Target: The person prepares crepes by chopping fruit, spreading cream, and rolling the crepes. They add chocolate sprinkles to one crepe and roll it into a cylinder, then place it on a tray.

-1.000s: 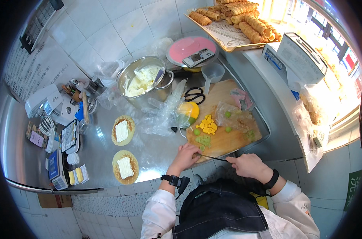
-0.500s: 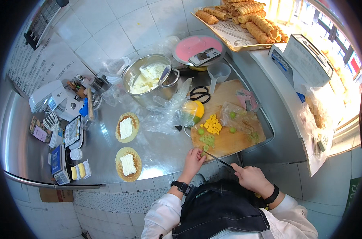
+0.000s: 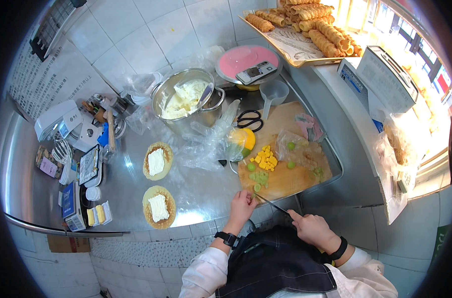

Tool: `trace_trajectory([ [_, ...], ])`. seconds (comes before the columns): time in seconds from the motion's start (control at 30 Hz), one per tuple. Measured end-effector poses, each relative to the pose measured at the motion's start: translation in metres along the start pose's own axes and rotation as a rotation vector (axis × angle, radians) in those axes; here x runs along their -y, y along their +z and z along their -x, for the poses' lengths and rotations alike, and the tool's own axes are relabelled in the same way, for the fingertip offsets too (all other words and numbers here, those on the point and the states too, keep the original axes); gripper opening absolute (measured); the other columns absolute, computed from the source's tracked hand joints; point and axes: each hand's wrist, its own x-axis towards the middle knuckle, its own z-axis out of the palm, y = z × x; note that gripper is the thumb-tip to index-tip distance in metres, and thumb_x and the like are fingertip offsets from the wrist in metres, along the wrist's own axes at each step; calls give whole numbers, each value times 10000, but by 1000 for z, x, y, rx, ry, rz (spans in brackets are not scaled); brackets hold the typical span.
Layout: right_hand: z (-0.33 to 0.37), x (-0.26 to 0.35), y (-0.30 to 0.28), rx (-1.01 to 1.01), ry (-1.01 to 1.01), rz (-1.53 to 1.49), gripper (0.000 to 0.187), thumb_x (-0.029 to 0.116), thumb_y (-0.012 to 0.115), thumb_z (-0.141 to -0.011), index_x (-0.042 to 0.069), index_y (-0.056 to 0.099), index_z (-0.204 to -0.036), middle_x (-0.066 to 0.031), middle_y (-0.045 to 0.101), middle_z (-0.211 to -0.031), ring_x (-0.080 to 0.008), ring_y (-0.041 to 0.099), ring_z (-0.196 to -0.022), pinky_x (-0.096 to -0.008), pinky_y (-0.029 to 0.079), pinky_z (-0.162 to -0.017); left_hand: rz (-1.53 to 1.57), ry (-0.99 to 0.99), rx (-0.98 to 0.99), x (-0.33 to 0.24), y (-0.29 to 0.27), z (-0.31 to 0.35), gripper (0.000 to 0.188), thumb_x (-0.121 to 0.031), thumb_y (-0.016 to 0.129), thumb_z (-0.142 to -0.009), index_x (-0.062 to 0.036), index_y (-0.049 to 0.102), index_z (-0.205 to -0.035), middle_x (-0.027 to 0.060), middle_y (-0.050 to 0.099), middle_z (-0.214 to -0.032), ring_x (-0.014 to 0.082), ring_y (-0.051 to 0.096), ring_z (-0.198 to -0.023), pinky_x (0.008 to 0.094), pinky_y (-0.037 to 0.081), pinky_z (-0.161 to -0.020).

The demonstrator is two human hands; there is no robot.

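A slim knife (image 3: 272, 204) is gripped by its dark handle in my right hand (image 3: 313, 229), off the near edge of the wooden cutting board (image 3: 285, 185). Its blade slants left, and the tip is by my left fingers. My left hand (image 3: 243, 206) is curled at the board's near left corner, pinching something small I cannot make out, with a bit of green beside the fingertips. Just beyond lie a green grape slice (image 3: 257, 187) and chopped green grape (image 3: 258, 177). Yellow mango cubes (image 3: 265, 159) and whole green grapes (image 3: 291, 165) sit farther up the board.
Left of the board, two round pancakes (image 3: 170, 203) bear white cream. Behind stand a metal pot (image 3: 190, 120) of cream and plastic bags (image 3: 206, 144). Black scissors (image 3: 250, 120) and a cut mango (image 3: 246, 137) lie by the board. A tray (image 3: 298, 60) of pastry rolls sits back right.
Both hands and the knife tip have shifted slightly toward me. My left hand stays curled and my right hand keeps its grip on the knife.
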Motion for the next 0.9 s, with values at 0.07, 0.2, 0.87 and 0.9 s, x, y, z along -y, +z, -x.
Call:
trace_trajectory([
  [0.07, -4, 0, 1, 31, -2, -21, 355, 196, 532, -928, 112, 524, -1273, -215, 663, -722, -401, 660, -676, -507, 526, -628, -8, -23, 21, -1, 0, 0, 193, -60, 750, -744, -16, 606, -866, 103, 588, -764, 201, 605, -618, 313, 531, -588],
  [0.2, -16, 2, 0, 75, 7, -60, 355, 189, 522, -930, 102, 517, -1274, -221, 663, -722, -406, 659, -682, -511, 526, -639, 12, -18, 14, -2, 0, 0, 177, -54, 741, -752, -16, 606, -861, 109, 596, -777, 202, 610, -627, 313, 534, -598],
  [0.87, -4, 11, 0, 50, -24, -19, 411, 183, 518, -916, 73, 490, -1311, -211, 659, -687, -414, 660, -668, -511, 528, -622, 66, -67, -12, 0, 1, 6, 156, -47, 732, -777, -6, 619, -875, 104, 603, -793, 196, 612, -644, 304, 534, -604],
  [0.9, -6, 12, -1, 59, -21, -8, 418, 180, 521, -910, 69, 490, -1311, -211, 660, -689, -412, 661, -669, -509, 529, -622, 56, -41, -20, 0, 2, 6, 155, -47, 733, -776, -7, 618, -872, 103, 603, -791, 197, 611, -645, 305, 532, -603],
])
